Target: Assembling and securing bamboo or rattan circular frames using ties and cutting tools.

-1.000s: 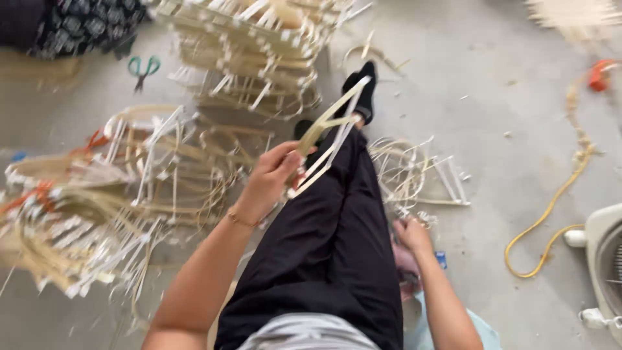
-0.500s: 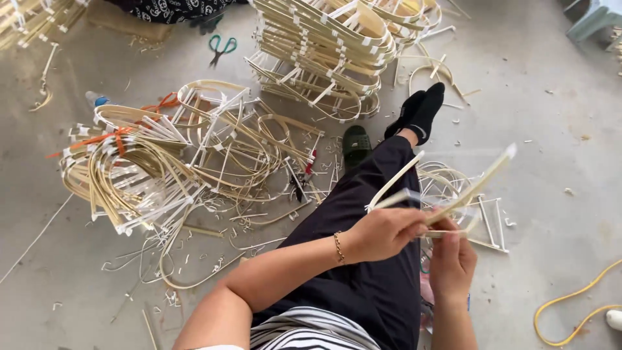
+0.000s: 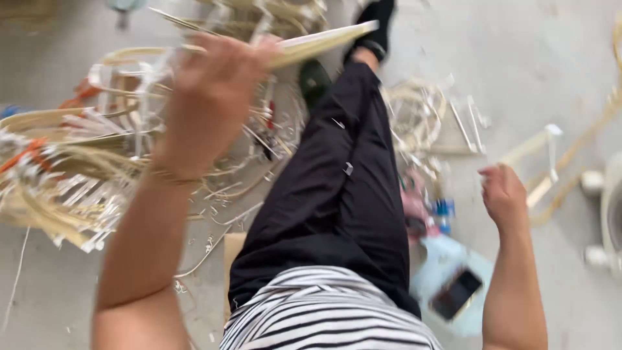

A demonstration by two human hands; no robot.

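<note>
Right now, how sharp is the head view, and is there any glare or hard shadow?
Head view: motion blur smears the raised left hand, the pale cane strip it grips, and the right hand; striped shirt sharper; light soft and even, no glare, faint shadows.

Striped black-and-white top point(image 3: 324, 314) at six o'clock, black trousers point(image 3: 343, 188) centre, black sock point(image 3: 379, 23) at twelve o'clock; thin bracelet point(image 3: 170, 175) on left wrist; arms bare.

bright, even daylight | soft shadows | heavy motion blur throughout
</note>
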